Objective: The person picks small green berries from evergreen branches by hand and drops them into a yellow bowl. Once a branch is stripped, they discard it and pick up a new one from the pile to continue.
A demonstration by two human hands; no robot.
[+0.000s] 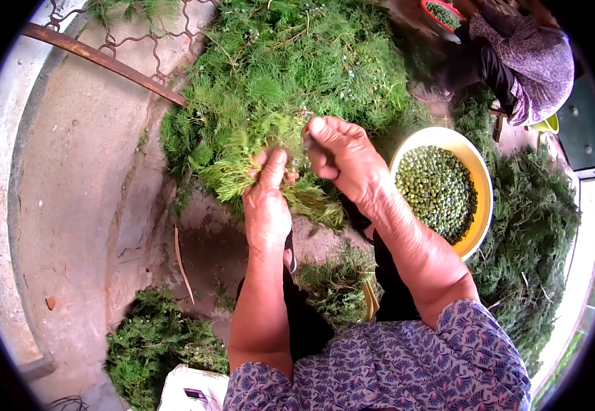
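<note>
My left hand (268,205) is closed around a leafy evergreen sprig (232,176), thumb pressed on top, with its feathery tips spreading left and below the fingers. To the right and slightly higher, my right hand (349,157) is curled in a pinch; what its fingers hold, if anything, is blurred and hidden. Both hands are over the near edge of a large heap of cut evergreen branches (297,61). Beside my right forearm stands a yellow bucket (486,198) holding many small round green berries (434,188).
Smaller piles of greenery lie at lower left (157,335), between my legs (338,281) and at right (527,233). A rusty metal bar (106,61) juts in at upper left. Another person (523,61) sits at upper right near a red-rimmed bowl (441,17).
</note>
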